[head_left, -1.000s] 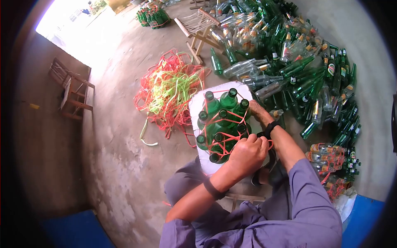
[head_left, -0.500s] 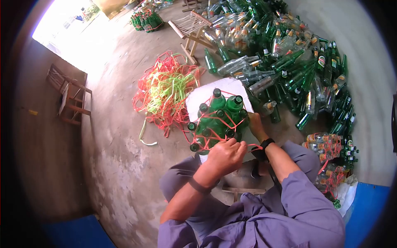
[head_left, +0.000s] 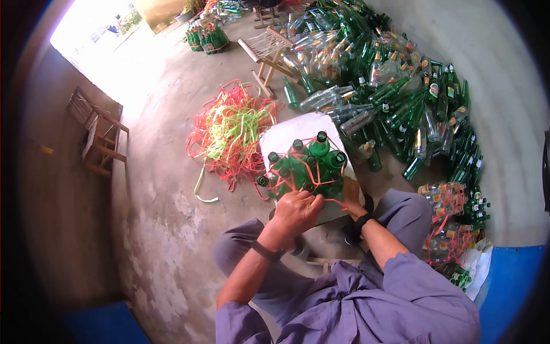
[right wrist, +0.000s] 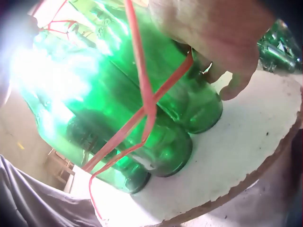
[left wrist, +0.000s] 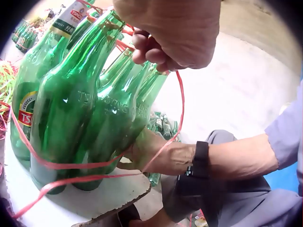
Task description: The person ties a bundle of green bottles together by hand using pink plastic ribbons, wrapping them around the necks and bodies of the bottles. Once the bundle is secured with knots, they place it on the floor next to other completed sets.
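A bundle of green glass bottles (head_left: 298, 163) stands close together on a white board (head_left: 283, 133), with red-pink strap (head_left: 312, 166) laced among the necks. My left hand (head_left: 298, 207) is at the necks on the near side. Its curled fingers grip the strap, which runs off to the right in the head view and hangs as a loop in the left wrist view. My right hand (head_left: 351, 192) holds the bundle's right side low down, fingers bent against a bottle (right wrist: 201, 101). Two bands of strap (right wrist: 125, 130) cross around the lower bottles; one passes under this hand.
A tangled heap of red and yellow-green strap (head_left: 232, 129) lies on the floor at left. Loose bottles (head_left: 395, 86) pile along the right wall. Tied bundles (head_left: 444, 200) stand at right, another (head_left: 206, 39) farther back. A folding stool (head_left: 266, 46) stands beyond the board.
My left hand has moved left along the near side of the bundle. The right hand has come nearer my body along the right side. The bundle has shifted and turned on the board.
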Available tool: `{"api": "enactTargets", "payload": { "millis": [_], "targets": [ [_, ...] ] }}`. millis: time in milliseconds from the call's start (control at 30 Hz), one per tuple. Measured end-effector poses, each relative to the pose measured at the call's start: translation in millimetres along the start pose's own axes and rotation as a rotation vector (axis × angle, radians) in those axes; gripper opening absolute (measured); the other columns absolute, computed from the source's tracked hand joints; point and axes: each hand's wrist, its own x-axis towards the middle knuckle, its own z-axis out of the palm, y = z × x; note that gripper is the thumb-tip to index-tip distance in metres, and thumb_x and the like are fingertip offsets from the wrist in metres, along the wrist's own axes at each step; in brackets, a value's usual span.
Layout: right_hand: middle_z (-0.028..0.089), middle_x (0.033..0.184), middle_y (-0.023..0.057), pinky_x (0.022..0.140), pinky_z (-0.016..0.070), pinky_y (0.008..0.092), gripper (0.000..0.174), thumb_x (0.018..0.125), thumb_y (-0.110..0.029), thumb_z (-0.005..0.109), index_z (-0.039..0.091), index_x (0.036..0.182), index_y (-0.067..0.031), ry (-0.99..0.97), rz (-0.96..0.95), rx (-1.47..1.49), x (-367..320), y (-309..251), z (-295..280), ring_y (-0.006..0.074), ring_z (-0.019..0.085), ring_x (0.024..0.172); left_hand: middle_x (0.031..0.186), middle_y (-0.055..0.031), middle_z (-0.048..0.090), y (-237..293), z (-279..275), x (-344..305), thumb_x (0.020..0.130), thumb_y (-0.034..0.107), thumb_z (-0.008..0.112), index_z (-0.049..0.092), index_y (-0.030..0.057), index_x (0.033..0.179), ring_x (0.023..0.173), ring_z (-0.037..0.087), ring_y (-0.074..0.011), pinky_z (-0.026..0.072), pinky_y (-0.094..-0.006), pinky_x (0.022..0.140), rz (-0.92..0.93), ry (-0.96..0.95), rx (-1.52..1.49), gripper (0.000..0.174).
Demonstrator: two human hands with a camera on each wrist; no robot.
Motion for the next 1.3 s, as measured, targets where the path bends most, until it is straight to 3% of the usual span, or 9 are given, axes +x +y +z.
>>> {"api": "enactTargets", "payload": {
  "millis": [133,200,400,500,567,667,833,1133,1300],
  "targets": [
    [0.075,0.085,0.0108,0.073,0.0573,0.0319,0.027,0.097,-0.021,0.059,0.071,0.108,0.0012,-0.231,0.388,0.125,25,-2,-25,0.0215,0.074,0.083,0.063,-0.0014,0.054,16,2,-3,0.073,0.005,0.065,0.06,0.009,0.083,0.065,0.06,-0.0214,0.0477,-0.0371,0.058,-0.08,-0.044,-0.021,0.012],
    [0.073,0.11,0.015,0.085,0.0566,0.0319,0.046,0.09,-0.015,0.069,0.06,0.131,0.0045,-0.087,0.086,-0.078,31,-27,-37,0.0264,0.071,0.106,0.065,-0.0015,0.056,33,10,-10,0.071,0.005,0.064,0.06,0.0089,0.081,0.067,0.06,-0.0228,0.0474,-0.0376,0.064,-0.196,0.063,-0.087,0.011],
    [0.047,0.152,0.0196,0.107,0.0484,0.0354,0.087,0.076,-0.001,0.08,0.035,0.152,0.0018,-0.302,-0.116,0.121,66,-44,-52,0.0259,0.052,0.137,0.082,-0.0034,0.066,63,25,-22,0.076,0.002,0.071,0.066,0.0078,0.088,0.087,0.066,-0.0219,0.0433,-0.0361,0.082,-0.363,0.155,-0.174,0.015],
    [0.054,0.145,0.0211,0.11,0.0454,0.0366,0.083,0.075,-0.011,0.083,0.044,0.146,0.003,-0.363,-0.196,0.036,77,-60,-62,0.0274,0.055,0.133,0.089,-0.007,0.07,61,33,-32,0.088,0.005,0.071,0.068,0.0054,0.094,0.092,0.067,-0.0241,0.0387,-0.0389,0.088,-0.696,0.308,-0.411,0.007],
    [0.055,0.144,0.024,0.11,0.0448,0.0362,0.081,0.075,-0.02,0.084,0.048,0.144,0.004,-0.421,-0.283,-0.035,83,-77,-73,0.0303,0.056,0.132,0.089,-0.0068,0.07,63,31,-30,0.088,0.006,0.071,0.068,0.0056,0.094,0.091,0.067,-0.0236,0.0376,-0.0389,0.089,-0.698,0.306,-0.371,0.007],
    [0.057,0.142,0.0225,0.111,0.0442,0.036,0.074,0.078,-0.019,0.082,0.051,0.142,0.0032,-0.532,-0.123,-0.014,84,-120,-79,0.0304,0.056,0.132,0.087,-0.0057,0.07,67,28,-27,0.09,0.008,0.071,0.069,0.0049,0.094,0.089,0.067,-0.0226,0.0364,-0.0375,0.091,-0.709,0.322,-0.295,0.006],
    [0.063,0.135,0.0189,0.11,0.0469,0.0381,0.07,0.079,-0.014,0.082,0.053,0.141,-0.0003,-0.497,-0.468,-0.138,91,-134,-76,0.0285,0.06,0.127,0.082,-0.0047,0.069,64,29,-24,0.091,0.01,0.07,0.07,0.0031,0.091,0.083,0.066,-0.0206,0.0354,-0.0358,0.092,-0.739,0.306,-0.267,0.007],
    [0.068,0.108,0.0186,0.082,0.0568,0.0435,0.051,0.085,-0.031,0.08,0.061,0.122,-0.0019,-0.403,-0.535,-0.088,84,-135,-77,0.0406,0.067,0.096,0.068,-0.0006,0.062,46,13,-32,0.094,0.017,0.067,0.069,-0.0009,0.087,0.068,0.054,-0.0081,0.0391,-0.0271,0.067,-1.123,0.309,-0.975,0.019],
    [0.068,0.104,0.0187,0.075,0.0569,0.0466,0.047,0.088,-0.034,0.076,0.058,0.119,-0.0034,-0.298,-0.46,-0.196,72,-134,-69,0.0419,0.069,0.09,0.068,0.0005,0.06,38,9,-28,0.094,0.017,0.068,0.069,-0.0021,0.085,0.066,0.052,-0.0061,0.0376,-0.0242,0.061,-1.094,0.331,-0.997,0.022]
  ]
}}
